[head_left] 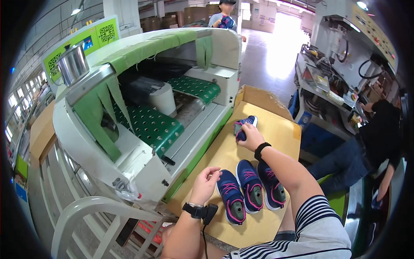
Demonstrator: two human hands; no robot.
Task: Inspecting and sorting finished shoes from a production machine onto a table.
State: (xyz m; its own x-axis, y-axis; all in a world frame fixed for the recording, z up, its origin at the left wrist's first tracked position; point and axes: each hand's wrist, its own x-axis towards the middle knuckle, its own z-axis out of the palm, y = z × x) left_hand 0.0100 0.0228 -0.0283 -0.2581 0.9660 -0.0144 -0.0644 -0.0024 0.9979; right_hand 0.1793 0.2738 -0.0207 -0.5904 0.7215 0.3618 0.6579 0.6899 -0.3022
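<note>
On the cardboard table point(284, 129), a far shoe point(244, 126) is gripped by the right hand point(251, 137), while the loosely curled, empty left hand point(205, 184) is rested beside three near shoes point(250, 190).

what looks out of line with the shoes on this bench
Three navy and pink shoes stand side by side, openings up, near the left hand. A fourth shoe lies farther up the tan bench, tipped on its side under the right hand.
</note>
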